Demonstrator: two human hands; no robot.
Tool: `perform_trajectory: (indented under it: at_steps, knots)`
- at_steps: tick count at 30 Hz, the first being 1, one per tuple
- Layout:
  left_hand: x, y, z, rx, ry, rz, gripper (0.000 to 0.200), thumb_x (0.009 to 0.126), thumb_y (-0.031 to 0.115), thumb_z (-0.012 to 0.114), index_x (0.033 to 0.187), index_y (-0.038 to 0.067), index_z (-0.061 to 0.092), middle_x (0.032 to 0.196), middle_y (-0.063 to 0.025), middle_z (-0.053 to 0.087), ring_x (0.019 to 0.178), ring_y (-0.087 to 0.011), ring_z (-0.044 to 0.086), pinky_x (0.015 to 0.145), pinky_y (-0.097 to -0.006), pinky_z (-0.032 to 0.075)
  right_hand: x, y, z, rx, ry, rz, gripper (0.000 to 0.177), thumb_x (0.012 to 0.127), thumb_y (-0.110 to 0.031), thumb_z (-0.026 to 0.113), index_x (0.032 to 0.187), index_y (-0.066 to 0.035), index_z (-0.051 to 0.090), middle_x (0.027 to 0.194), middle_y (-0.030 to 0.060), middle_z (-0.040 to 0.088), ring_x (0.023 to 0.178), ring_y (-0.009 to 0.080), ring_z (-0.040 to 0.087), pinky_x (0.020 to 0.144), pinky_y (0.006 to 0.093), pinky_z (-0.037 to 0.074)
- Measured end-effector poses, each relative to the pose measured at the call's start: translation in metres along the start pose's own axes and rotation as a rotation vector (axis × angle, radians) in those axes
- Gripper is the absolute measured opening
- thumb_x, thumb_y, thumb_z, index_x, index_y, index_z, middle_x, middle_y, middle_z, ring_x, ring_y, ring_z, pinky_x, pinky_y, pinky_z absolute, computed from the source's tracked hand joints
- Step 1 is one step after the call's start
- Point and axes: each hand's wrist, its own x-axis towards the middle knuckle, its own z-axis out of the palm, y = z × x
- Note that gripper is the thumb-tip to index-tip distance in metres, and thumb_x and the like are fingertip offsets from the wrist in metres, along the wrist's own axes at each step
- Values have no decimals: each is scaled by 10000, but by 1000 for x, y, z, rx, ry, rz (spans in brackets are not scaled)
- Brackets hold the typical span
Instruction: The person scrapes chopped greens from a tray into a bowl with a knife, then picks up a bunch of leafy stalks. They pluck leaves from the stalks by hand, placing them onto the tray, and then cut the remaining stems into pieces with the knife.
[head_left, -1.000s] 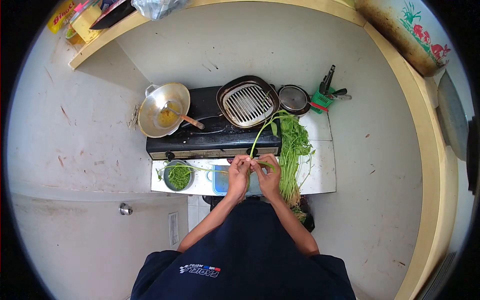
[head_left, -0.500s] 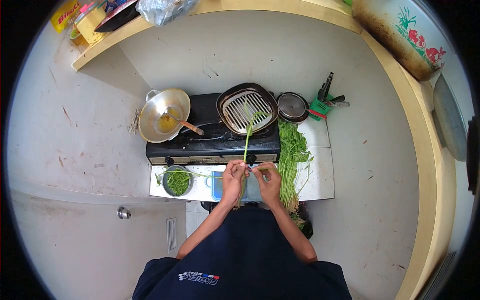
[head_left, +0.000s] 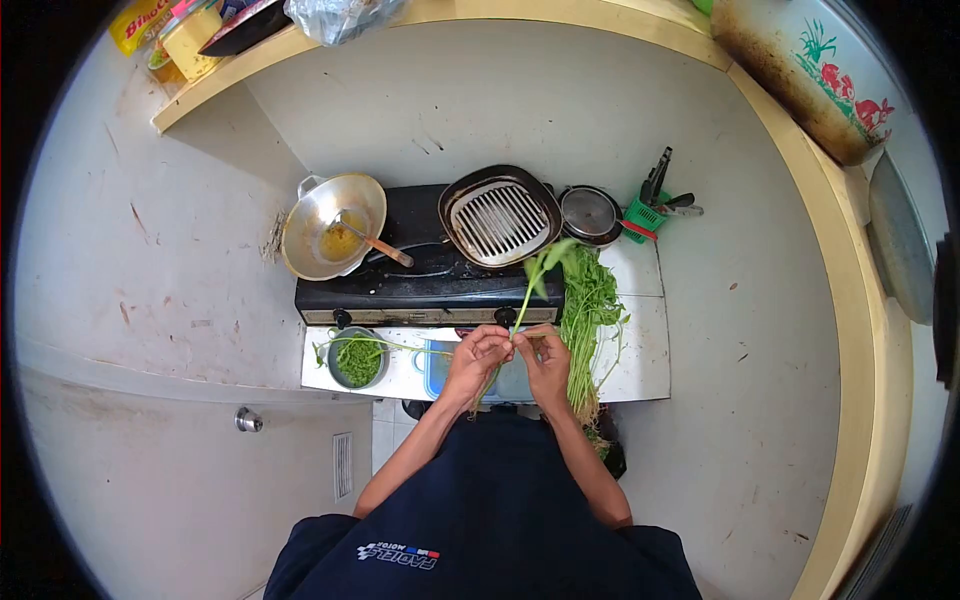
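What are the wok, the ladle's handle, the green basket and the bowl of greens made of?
Wok: bare metal, probably aluminium, from its silvery sheen.
Ladle's handle: likely wood, brown and matt.
Green basket: apparently plastic, with uniform colour and openwork sides.
Bowl: smooth and grey; metal or plastic, I can't tell.

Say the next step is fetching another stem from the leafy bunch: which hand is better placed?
Probably the right hand: it is beside the leafy bunch, while the left hand is farther off. Both are at the held stem.
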Motion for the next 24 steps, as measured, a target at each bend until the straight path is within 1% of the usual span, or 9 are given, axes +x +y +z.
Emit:
perform_trajectory:
  at_steps: [2,5,8,11,12,15,19,20,24]
  knots:
    - [-1,3,-1,-12,-1,-34,254,946,-6,656,1189,-7,582,1021,-69,677,914,-125,640,857,-258,524,-1,1,0,-1,-11,26,93,945,-67,703,964,-3,638,927,32,631,849,84,594,763,235,473]
    - [-3,6,-2,-56,5,-67,282,944,-8,657,1214,-23,580,1030,-78,677,919,-128,635,856,-253,519,-3,-1,1,12,-22,4,105,951,-78,699,982,-9,626,914,34,631,845,92,595,766,242,475]
    - [-3,11,-8,-81,23,-59,289,943,-5,658,1221,-33,584,1035,-84,676,917,-130,629,854,-249,514,-4,1,-1,85,15,35,172,961,-149,698,994,6,629,888,47,640,829,123,622,765,282,505]
    - [-4,18,-18,-49,81,-20,270,952,8,649,1214,-27,592,1028,-77,671,904,-129,614,841,-244,503,-2,2,-9,31,36,55,192,967,-169,695,1010,1,615,896,39,652,827,119,623,762,281,500]
    - [-5,20,-20,-35,99,-4,262,958,10,640,1213,-23,592,1013,-73,667,896,-130,612,833,-247,500,-1,3,-12,15,58,132,174,964,-160,696,980,-3,622,887,42,667,830,118,627,761,280,497]
    - [-6,25,-22,-6,114,42,237,975,30,618,1208,-10,596,994,-57,656,885,-120,601,815,-244,491,3,35,-33,-118,19,139,157,962,-147,694,940,-5,632,841,38,672,802,112,627,742,284,500]
    - [-10,27,-26,20,137,45,222,986,46,600,1201,-8,602,1039,-49,638,909,-117,586,826,-254,483,-7,81,-61,-502,-42,127,186,906,-136,736,873,10,626,767,104,670,687,192,647,643,327,504]
    - [-11,27,-26,14,133,45,221,987,47,600,1200,-8,603,1045,-49,636,913,-117,583,826,-255,481,-11,97,-68,-541,-83,131,205,881,-152,748,868,12,627,777,147,668,687,257,657,629,360,506]
    - [-13,24,-25,1,120,29,221,1006,74,578,1211,-7,597,1027,-40,620,899,-114,566,799,-260,469,-31,154,-85,-733,-165,246,215,868,-170,745,867,14,633,790,161,673,708,297,666,654,400,519]
